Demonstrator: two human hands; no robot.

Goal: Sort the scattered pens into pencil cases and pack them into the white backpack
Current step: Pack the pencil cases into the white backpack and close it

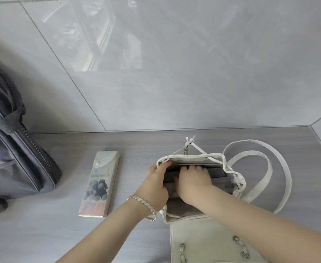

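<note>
The right hand (193, 180) is down inside the open mouth of the white backpack (209, 242), its fingers curled over the far edge of a dark pencil case (219, 173) and gripping it from above. The left hand (155, 184), with a silver bracelet (146, 205) on its wrist, reaches in at the left side of the same opening. Its fingertips slip under the backpack's rim and its thumb lies along the near side of the dark pencil case, but the rim hides whether it is clamped on the case or only resting against it. Under that case more dark shapes lie in the backpack, too shadowed to tell apart. The backpack lies on the grey desk (51, 234) with its chain-trimmed flap folded open toward the person. Its drawstring toggle (189, 142) is at the far side of the mouth, and its white straps (269, 168) loop out to the right. Just left of the backpack, flat on the desk, lies a pale pencil case (98, 184) printed with two teddy bears, its snap flap shut. Well to the left of the backpack stands a grey bag (13, 149) with a heavy zip.
</note>
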